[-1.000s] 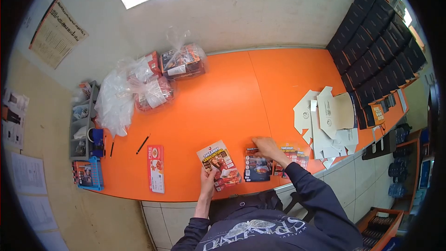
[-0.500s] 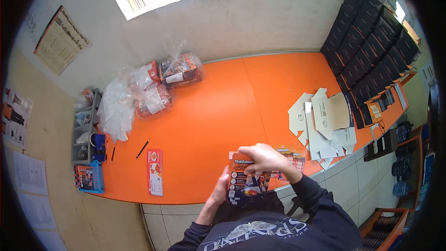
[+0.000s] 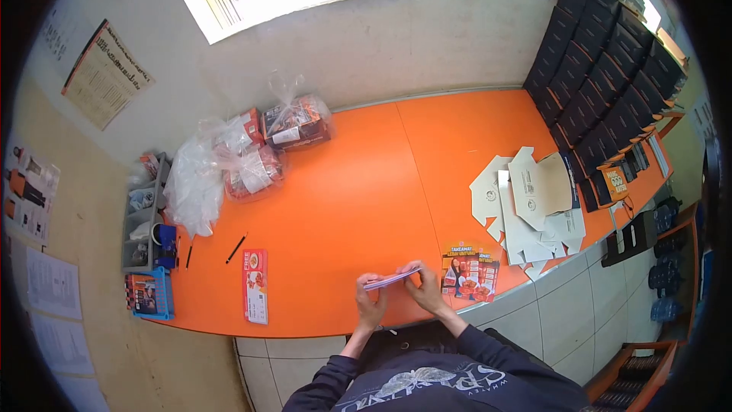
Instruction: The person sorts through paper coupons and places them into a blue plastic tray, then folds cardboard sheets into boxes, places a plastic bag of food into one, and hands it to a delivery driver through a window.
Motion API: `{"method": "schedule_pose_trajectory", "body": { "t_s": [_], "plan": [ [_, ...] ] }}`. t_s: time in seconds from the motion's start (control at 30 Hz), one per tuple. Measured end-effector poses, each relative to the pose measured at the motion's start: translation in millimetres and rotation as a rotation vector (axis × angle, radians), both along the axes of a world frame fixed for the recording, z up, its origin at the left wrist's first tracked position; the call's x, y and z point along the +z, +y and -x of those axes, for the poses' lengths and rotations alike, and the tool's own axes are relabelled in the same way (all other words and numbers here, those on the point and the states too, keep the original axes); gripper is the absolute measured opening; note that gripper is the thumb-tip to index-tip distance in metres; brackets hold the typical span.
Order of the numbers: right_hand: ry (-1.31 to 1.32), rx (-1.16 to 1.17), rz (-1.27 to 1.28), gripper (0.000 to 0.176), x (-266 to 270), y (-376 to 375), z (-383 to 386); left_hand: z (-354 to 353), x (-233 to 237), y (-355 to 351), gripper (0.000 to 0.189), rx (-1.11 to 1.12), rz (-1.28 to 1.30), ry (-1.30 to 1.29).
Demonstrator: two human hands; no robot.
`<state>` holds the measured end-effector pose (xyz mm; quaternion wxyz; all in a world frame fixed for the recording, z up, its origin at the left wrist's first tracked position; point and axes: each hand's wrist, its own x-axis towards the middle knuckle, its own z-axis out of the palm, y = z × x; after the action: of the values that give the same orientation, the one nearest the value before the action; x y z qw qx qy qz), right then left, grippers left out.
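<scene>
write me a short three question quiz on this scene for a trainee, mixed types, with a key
1. Multiple choice: what do the left hand and right hand hold between them?
A) a pen
B) a thin stack of paper
C) a plastic bag

2. True or false: the blue basket stands at the right end of the orange table.

3. Fill in the word: overlapping leaflets headed ____ lie to the right of the right hand.

Key:
1. B
2. False; it stands at the left end.
3. TAKEAWAY

The leaflets [image 3: 470, 276] look like paper, the tabletop [image 3: 343, 214] smooth, glossy.
</scene>
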<state>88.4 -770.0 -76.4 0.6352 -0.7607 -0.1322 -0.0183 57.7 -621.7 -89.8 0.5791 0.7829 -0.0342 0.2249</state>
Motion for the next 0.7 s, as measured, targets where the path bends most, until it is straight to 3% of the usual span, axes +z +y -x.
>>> {"method": "schedule_pose_trajectory", "body": {
  "t_s": [0.13,0.23,0.3,0.37,0.4,0.43,0.5,0.6,0.7],
  "plan": [
    [0.105,-0.005,-0.013,0.027,-37.5,3.5,8.4,5.5,-39.7,-3.9,0.025,0.043,-0.137,0.056],
    [0.199,-0.041,-0.050,0.036,3.4,4.5,11.9,7.1,-28.7,-4.8,0.030,-0.047,0.312,0.312],
    [0.224,-0.024,-0.012,0.039,39.5,-5.2,7.6,0.2,12.5,-10.3,0.032,-0.146,0.471,0.347],
    [0.183,0.011,-0.093,0.050,32.0,-18.8,7.2,-7.4,25.2,-8.6,0.035,-0.269,0.594,0.464],
    [0.332,-0.073,0.040,0.057,58.5,-36.9,11.6,-7.8,21.2,-7.2,0.036,-0.287,0.640,0.542],
    [0.188,-0.322,0.168,0.059,23.2,-58.0,16.7,-8.5,11.7,-4.8,0.037,-0.305,0.684,0.613],
    [0.262,-0.766,0.359,0.063,-2.2,-108.4,27.4,-11.0,-19.2,-5.5,0.041,-0.330,0.651,0.711],
    [0.490,-1.024,0.914,0.073,-37.6,-133.1,37.5,-18.2,-35.4,-33.7,0.046,-0.510,0.587,0.886],
    [0.637,-1.012,0.915,0.078,-12.4,-104.4,12.7,-27.5,-46.7,-68.6,0.046,-0.656,0.502,0.831]
  ]
}}
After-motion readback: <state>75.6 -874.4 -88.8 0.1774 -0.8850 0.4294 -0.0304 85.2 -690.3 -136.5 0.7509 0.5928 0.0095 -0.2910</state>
